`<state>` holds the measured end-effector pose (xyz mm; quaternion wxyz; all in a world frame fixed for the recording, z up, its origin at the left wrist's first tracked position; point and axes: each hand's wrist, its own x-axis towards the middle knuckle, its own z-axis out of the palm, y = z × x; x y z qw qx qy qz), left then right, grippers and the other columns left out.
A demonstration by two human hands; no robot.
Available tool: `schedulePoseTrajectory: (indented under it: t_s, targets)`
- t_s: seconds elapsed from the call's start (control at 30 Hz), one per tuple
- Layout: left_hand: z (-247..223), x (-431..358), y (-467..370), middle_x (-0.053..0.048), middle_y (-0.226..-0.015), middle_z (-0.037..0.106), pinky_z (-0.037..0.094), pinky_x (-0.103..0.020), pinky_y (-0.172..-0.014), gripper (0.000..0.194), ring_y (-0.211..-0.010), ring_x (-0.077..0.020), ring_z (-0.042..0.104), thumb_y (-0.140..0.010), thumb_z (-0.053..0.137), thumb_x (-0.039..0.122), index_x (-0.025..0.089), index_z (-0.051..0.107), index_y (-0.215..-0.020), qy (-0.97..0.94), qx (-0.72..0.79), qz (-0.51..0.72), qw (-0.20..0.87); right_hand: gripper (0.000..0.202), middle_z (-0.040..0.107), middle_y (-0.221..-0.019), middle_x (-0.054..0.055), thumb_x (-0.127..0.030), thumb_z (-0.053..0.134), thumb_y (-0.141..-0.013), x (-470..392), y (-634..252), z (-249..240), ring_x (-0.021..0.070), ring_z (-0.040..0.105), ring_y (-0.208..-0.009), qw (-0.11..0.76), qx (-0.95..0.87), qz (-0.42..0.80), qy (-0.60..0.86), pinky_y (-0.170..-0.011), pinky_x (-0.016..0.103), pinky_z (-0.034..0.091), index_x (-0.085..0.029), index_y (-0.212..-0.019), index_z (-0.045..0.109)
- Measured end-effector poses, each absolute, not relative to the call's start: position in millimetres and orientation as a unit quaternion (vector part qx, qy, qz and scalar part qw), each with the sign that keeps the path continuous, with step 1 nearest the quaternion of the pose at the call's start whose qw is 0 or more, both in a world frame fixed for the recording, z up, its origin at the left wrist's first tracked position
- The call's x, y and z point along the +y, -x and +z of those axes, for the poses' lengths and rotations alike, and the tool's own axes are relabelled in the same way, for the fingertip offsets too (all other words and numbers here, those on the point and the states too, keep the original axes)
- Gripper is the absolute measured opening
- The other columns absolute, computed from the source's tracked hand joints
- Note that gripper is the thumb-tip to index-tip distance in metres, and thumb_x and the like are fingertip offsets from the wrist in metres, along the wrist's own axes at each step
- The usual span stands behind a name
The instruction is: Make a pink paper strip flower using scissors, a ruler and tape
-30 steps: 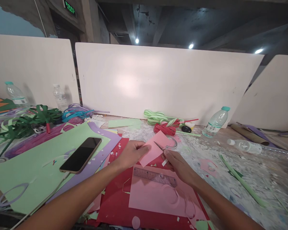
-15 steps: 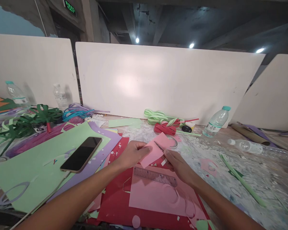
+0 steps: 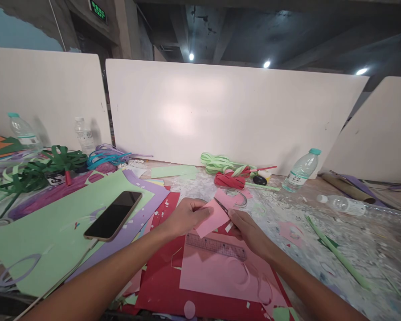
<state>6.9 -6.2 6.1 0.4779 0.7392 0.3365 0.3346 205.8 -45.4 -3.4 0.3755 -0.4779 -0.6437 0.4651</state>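
Observation:
A small pink sheet of paper (image 3: 210, 223) is pinched between the thumb and fingers of my left hand (image 3: 189, 217). My right hand (image 3: 245, 226) is closed around scissors (image 3: 221, 205), whose dark blades lie across the pink paper; the handles are hidden by my fingers. A small white scrap (image 3: 229, 226) shows beside my right fingers. Below both hands, a clear ruler (image 3: 215, 246) lies on a larger pink sheet (image 3: 210, 278), which rests on red paper (image 3: 158, 281).
To the left, a phone (image 3: 113, 216) lies on green paper (image 3: 53, 223). At the back are red and green paper strips (image 3: 230, 179) and a roll of tape (image 3: 236, 198). A water bottle (image 3: 301, 170) stands at right, another bottle (image 3: 349, 205) lies on its side.
The upper part of the pink paper now appears split along the scissor blades, and the sheet has tilted slightly. Both hands stay almost in place.

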Motion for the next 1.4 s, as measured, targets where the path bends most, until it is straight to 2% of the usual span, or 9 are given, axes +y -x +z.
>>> schedulePoseTrajectory:
  t_s: [0.47, 0.6, 0.73, 0.8, 0.87, 0.93, 1.0, 1.17, 1.4]
  targets:
    - [6.4, -3.7, -7.7, 0.005, -0.062, 0.021, 0.017, -0.024, -0.052, 0.041, -0.057, -0.0098, 0.02, -0.086, 0.048, 0.042, 0.019, 0.026, -0.06, -0.737, 0.314, 0.387, 0.456, 0.048, 0.014, -0.058, -0.007, -0.061, 0.037, -0.089, -44.2, -209.3, -8.3, 0.0092, 0.012, -0.05, 0.387, -0.629, 0.506, 0.446, -0.046, 0.026, 0.01, -0.021, -0.064, 0.031]
    - [9.4, -3.8, -5.8, 0.005, -0.063, 0.02, 0.019, -0.024, -0.054, 0.039, -0.058, -0.0102, 0.021, -0.086, 0.049, 0.041, 0.019, 0.027, -0.061, -0.707, 0.323, 0.422, 0.466, 0.047, 0.018, -0.057, -0.008, -0.062, 0.046, -0.084, -38.8, -214.3, -11.0, 0.0081, 0.013, -0.048, 0.454, -0.626, 0.458, 0.438, -0.044, 0.025, 0.011, -0.021, -0.065, 0.032]
    - [12.4, -5.5, -2.7, 0.004, -0.064, 0.027, 0.022, -0.024, -0.055, 0.037, -0.058, -0.0102, 0.026, -0.084, 0.05, 0.041, 0.019, 0.033, -0.061, -0.7, 0.307, 0.386, 0.516, 0.045, 0.039, -0.061, -0.005, -0.053, 0.064, -0.077, -29.3, -221.8, -8.2, 0.0096, 0.033, -0.05, 0.576, -0.581, 0.38, 0.432, -0.048, 0.024, 0.028, -0.023, -0.069, 0.032]
    - [12.9, -6.8, -1.7, 0.004, -0.064, 0.031, 0.024, -0.024, -0.055, 0.033, -0.058, -0.0104, 0.03, -0.082, 0.052, 0.039, 0.018, 0.037, -0.061, -0.714, 0.287, 0.337, 0.542, 0.044, 0.055, -0.078, 0.001, -0.051, 0.068, -0.073, -28.8, -222.2, -2.9, 0.0141, 0.049, -0.065, 0.577, -0.567, 0.41, 0.421, -0.061, 0.027, 0.04, -0.023, -0.074, 0.035]
    - [13.0, -8.1, -1.5, 0.004, -0.063, 0.031, 0.024, -0.025, -0.054, 0.031, -0.057, -0.0103, 0.03, -0.081, 0.054, 0.036, 0.018, 0.039, -0.061, -0.733, 0.27, 0.293, 0.552, 0.045, 0.059, -0.096, 0.006, -0.051, 0.07, -0.07, -32.5, -219.2, 3.7, 0.0195, 0.055, -0.084, 0.544, -0.558, 0.478, 0.406, -0.074, 0.032, 0.043, -0.024, -0.079, 0.036]
    - [12.8, -9.2, -1.8, 0.004, -0.062, 0.029, 0.022, -0.025, -0.054, 0.029, -0.056, -0.0101, 0.029, -0.08, 0.053, 0.033, 0.018, 0.039, -0.06, -0.75, 0.258, 0.266, 0.548, 0.047, 0.059, -0.095, 0.005, -0.049, 0.072, -0.068, -38.5, -214.2, 9.8, 0.0201, 0.055, -0.085, 0.498, -0.542, 0.552, 0.392, -0.073, 0.033, 0.044, -0.024, -0.08, 0.035]
    - [12.8, -10.0, -2.4, 0.004, -0.062, 0.026, 0.021, -0.025, -0.053, 0.028, -0.056, -0.01, 0.026, -0.081, 0.052, 0.031, 0.018, 0.038, -0.06, -0.762, 0.253, 0.255, 0.538, 0.05, 0.054, -0.08, -0.001, -0.046, 0.075, -0.065, -43.6, -209.7, 14.4, 0.0153, 0.051, -0.069, 0.471, -0.525, 0.588, 0.395, -0.061, 0.028, 0.042, -0.024, -0.079, 0.032]
    - [15.9, -8.5, -3.8, 0.004, -0.061, 0.022, 0.018, -0.026, -0.052, 0.03, -0.055, -0.0102, 0.022, -0.081, 0.049, 0.031, 0.019, 0.032, -0.059, -0.795, 0.27, 0.235, 0.489, 0.053, 0.03, -0.065, -0.008, -0.044, 0.076, -0.063, -44.7, -210.4, 20.3, 0.009, 0.029, -0.054, 0.477, -0.541, 0.535, 0.44, -0.05, 0.022, 0.027, -0.024, -0.075, 0.028]
    - [30.8, 4.1, -1.1, 0.004, -0.059, 0.021, 0.015, -0.028, -0.049, 0.028, -0.052, -0.0103, 0.02, -0.076, 0.047, 0.023, 0.019, 0.027, -0.057, -0.835, 0.293, 0.124, 0.449, 0.04, 0.035, -0.069, -0.005, -0.043, 0.066, -0.075, -37.6, -225.2, 20.6, 0.0115, 0.031, -0.059, 0.458, -0.613, 0.434, 0.476, -0.055, 0.024, 0.029, -0.023, -0.075, 0.031]
